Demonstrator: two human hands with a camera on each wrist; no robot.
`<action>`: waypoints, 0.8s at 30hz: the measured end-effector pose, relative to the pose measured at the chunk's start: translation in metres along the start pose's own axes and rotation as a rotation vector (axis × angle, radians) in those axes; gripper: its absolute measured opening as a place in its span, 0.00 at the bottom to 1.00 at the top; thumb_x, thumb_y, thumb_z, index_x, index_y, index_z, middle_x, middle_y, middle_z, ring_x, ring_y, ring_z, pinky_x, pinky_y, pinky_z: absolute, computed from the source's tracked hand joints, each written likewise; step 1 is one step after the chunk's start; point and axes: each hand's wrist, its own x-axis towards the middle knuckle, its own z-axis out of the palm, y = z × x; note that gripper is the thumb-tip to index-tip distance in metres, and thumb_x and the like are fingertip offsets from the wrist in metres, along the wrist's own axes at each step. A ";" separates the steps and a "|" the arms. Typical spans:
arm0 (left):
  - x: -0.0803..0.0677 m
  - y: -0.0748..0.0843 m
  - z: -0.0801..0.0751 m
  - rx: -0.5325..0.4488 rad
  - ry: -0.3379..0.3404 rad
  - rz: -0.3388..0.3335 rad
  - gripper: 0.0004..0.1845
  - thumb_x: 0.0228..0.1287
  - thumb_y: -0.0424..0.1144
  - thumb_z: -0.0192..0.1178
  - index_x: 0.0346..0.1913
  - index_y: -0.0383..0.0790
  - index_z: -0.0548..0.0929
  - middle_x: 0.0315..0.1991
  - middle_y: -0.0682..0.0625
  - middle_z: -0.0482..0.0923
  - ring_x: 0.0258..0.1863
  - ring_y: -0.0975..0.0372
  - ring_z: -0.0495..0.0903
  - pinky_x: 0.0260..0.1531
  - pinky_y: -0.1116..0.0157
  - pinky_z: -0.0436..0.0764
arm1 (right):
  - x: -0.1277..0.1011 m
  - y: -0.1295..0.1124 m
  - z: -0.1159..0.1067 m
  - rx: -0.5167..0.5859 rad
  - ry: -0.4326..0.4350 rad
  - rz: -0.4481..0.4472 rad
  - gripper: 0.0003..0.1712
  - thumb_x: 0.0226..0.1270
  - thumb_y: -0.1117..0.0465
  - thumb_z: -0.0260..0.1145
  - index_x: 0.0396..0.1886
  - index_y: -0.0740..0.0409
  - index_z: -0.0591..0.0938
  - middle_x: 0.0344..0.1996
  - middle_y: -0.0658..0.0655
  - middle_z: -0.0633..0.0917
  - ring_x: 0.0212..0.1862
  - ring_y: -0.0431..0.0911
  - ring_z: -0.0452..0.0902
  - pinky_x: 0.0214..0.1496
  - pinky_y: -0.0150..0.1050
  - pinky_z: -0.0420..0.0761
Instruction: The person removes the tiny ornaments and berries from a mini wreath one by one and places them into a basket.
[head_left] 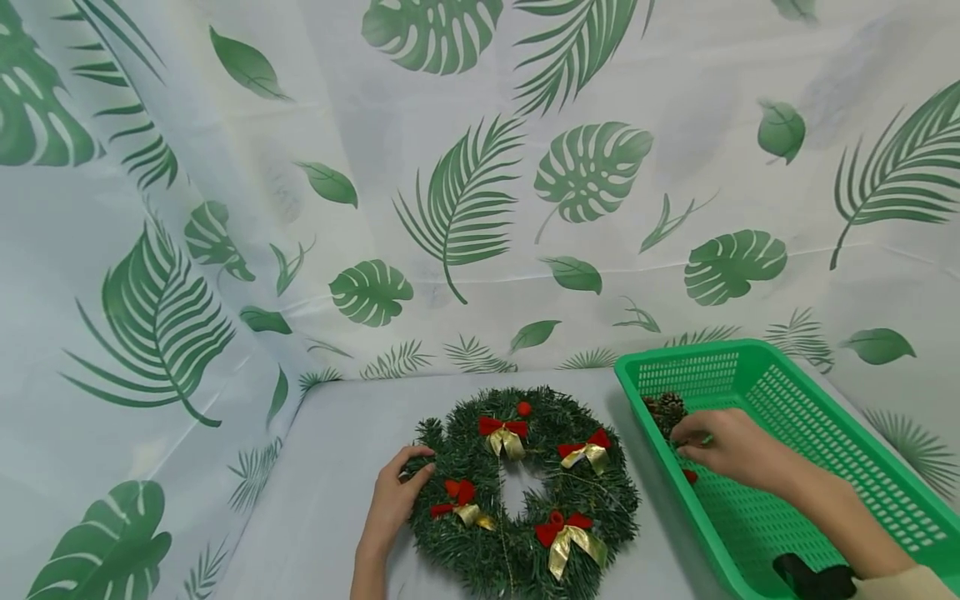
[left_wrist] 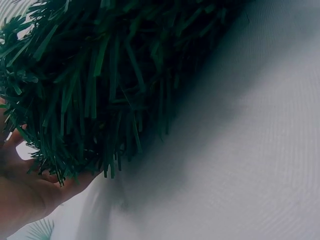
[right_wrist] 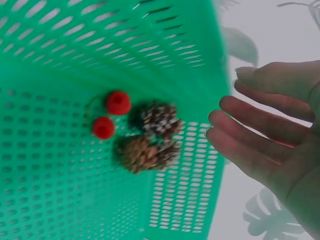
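A green tinsel wreath (head_left: 618, 508) lies on the white surface, decorated with several red-and-gold bows (head_left: 573, 546) and a red ball (head_left: 524, 408) at its top. My left hand (head_left: 397, 492) grips its left edge; in the left wrist view the green strands (left_wrist: 115, 80) cover part of the fingers. My right hand (head_left: 738, 450) is over the green basket (head_left: 697, 351), beside the pine cones (head_left: 670, 410). From the right wrist, its fingers (right_wrist: 260, 120) look extended and hold nothing. Pine cones (right_wrist: 137, 153) and two red berries (right_wrist: 118, 102) lie in the basket.
The basket stands right of the wreath, its perforated walls rising above the surface. A white curtain (head_left: 480, 333) with green leaf prints hangs behind and at the left. Something black (head_left: 813, 579) shows by the right sleeve (head_left: 903, 585).
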 end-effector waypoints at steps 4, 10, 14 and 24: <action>-0.001 0.000 -0.003 0.016 -0.008 0.012 0.15 0.74 0.43 0.64 0.59 0.47 0.83 0.67 0.39 0.75 0.14 0.66 0.59 0.16 0.67 0.68 | -0.001 -0.012 -0.002 0.008 0.049 -0.045 0.10 0.60 0.69 0.75 0.42 0.62 0.88 0.36 0.52 0.89 0.36 0.39 0.85 0.34 0.31 0.84; 0.000 0.000 -0.005 0.066 -0.003 0.043 0.13 0.73 0.45 0.64 0.57 0.50 0.84 0.67 0.41 0.77 0.19 0.65 0.64 0.24 0.64 0.71 | -0.002 -0.030 0.000 0.013 0.109 -0.080 0.12 0.58 0.69 0.77 0.43 0.58 0.88 0.37 0.51 0.89 0.37 0.36 0.85 0.36 0.33 0.85; -0.002 -0.001 -0.005 0.071 -0.001 0.068 0.14 0.74 0.44 0.64 0.57 0.47 0.84 0.69 0.40 0.75 0.23 0.64 0.65 0.28 0.63 0.71 | -0.002 -0.039 0.004 0.019 0.142 -0.152 0.15 0.56 0.71 0.78 0.44 0.58 0.88 0.37 0.52 0.89 0.35 0.33 0.84 0.33 0.33 0.84; 0.000 -0.001 -0.001 0.067 -0.006 0.083 0.13 0.74 0.44 0.63 0.58 0.48 0.83 0.67 0.42 0.76 0.23 0.65 0.66 0.28 0.65 0.72 | 0.008 -0.061 0.023 0.017 0.218 -0.342 0.22 0.50 0.75 0.79 0.45 0.56 0.87 0.38 0.55 0.89 0.35 0.38 0.86 0.33 0.31 0.84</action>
